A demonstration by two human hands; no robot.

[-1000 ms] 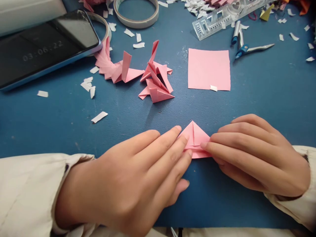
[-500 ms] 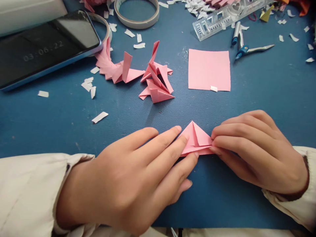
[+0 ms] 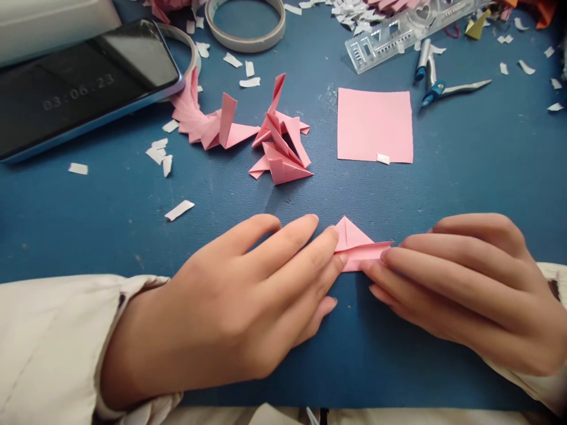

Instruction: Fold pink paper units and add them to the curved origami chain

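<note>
A small folded piece of pink paper (image 3: 361,255) lies on the blue table near its front, its peak pointing away from me and a strip along its lower edge standing partly raised. My left hand (image 3: 239,301) covers the paper's left end, fingertips pressing it down. On the right end, my right hand (image 3: 469,283) grips the lower strip between thumb and fingers. Beyond the hands lie folded pink pieces (image 3: 283,147), a joined pink chain (image 3: 204,127) and a flat pink square (image 3: 374,124) with a white scrap on it.
A phone (image 3: 88,88) lies at the upper left beside a tape roll (image 3: 245,44). At the back right are a clear ruler (image 3: 381,44), a compass (image 3: 436,91) and a yellow folded piece (image 3: 477,26). White paper scraps (image 3: 179,210) are scattered about the table (image 3: 88,236).
The lower strip of the pink paper has lifted at the right and now covers part of the front flaps. My right hand has shifted, its fingertips lying along the strip.
</note>
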